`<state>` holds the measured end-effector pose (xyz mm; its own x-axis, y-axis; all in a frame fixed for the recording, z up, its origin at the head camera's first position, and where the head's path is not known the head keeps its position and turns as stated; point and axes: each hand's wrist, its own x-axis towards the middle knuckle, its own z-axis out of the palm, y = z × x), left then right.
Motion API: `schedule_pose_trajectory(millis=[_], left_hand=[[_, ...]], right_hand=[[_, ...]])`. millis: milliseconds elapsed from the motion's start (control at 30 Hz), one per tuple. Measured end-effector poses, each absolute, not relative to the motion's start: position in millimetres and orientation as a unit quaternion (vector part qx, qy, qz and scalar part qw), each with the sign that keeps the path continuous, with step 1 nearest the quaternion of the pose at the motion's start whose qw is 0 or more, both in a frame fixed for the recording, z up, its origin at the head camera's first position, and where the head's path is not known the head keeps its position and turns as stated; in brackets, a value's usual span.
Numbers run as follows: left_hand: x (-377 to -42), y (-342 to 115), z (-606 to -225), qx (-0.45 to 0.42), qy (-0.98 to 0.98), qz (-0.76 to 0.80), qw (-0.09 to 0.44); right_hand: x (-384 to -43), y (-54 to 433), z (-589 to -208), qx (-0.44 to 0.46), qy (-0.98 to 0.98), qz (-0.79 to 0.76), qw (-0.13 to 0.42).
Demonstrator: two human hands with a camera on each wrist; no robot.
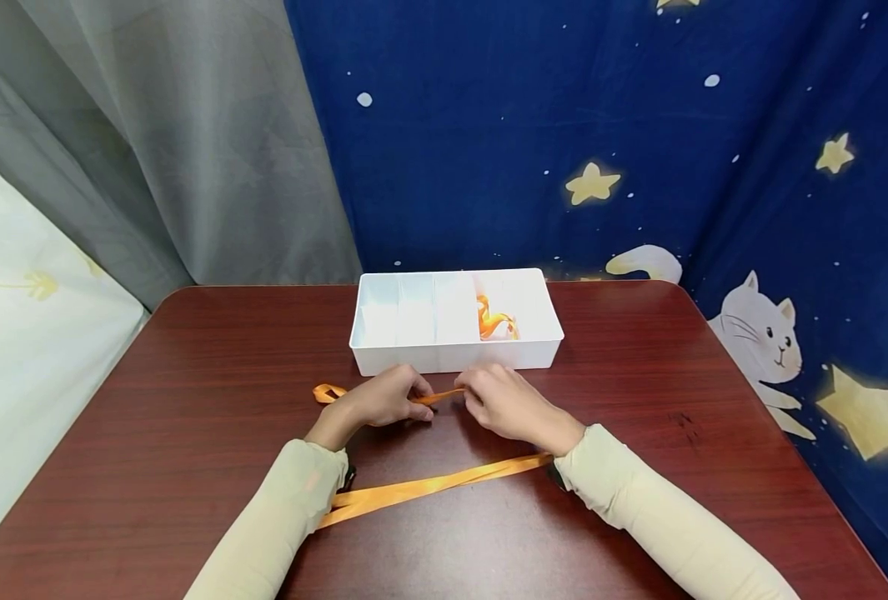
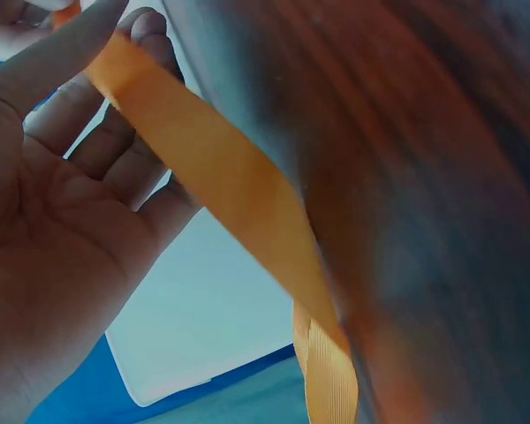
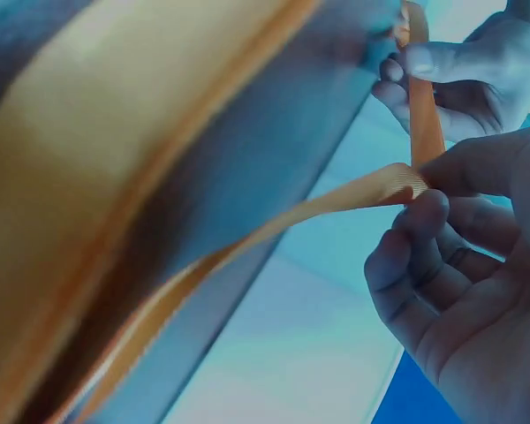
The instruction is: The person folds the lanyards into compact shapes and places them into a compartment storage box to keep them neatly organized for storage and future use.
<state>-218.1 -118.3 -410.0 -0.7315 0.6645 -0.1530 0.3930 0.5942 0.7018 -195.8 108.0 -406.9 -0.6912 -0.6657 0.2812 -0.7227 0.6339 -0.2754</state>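
An orange ribbon (image 1: 439, 397) stretches between both hands in front of the white box. My left hand (image 1: 393, 397) pinches it between thumb and fingers, and the ribbon (image 2: 216, 181) runs back across the palm side in the left wrist view. My right hand (image 1: 509, 405) pinches the ribbon a short way to the right; in the right wrist view the thumb and a fingertip meet on the ribbon (image 3: 371, 187). A ribbon loop lies on the table left of my left hand. Nearer me, a long double stretch of ribbon crosses between the two wrists.
The white divided box (image 1: 451, 358) stands at the table's back edge, just beyond the hands. More orange ribbon (image 1: 494, 322) lies in one of its right compartments. The dark red wooden table (image 1: 211, 417) extends to both sides. Curtains (image 1: 489, 150) hang behind.
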Motion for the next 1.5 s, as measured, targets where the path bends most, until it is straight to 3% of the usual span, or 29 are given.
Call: schedule_pose_trajectory(millis=[500, 867, 1200, 1500], left_hand=[[-215, -115, -401, 0.318, 0.856, 0.383, 0.144], [-208, -107, -387, 0.290, 0.881, 0.368, 0.068], [-204, -103, -373, 0.257, 0.916, 0.309, -0.009], [-200, -101, -366, 0.257, 0.920, 0.293, -0.039]], right_hand=[[-201, 107, -397, 0.352, -0.901, 0.197, 0.158], [-201, 105, -386, 0.338, -0.902, 0.203, 0.178], [-199, 101, -383, 0.336, -0.907, 0.202, 0.155], [-193, 96, -383, 0.301, -0.911, 0.188, 0.210]])
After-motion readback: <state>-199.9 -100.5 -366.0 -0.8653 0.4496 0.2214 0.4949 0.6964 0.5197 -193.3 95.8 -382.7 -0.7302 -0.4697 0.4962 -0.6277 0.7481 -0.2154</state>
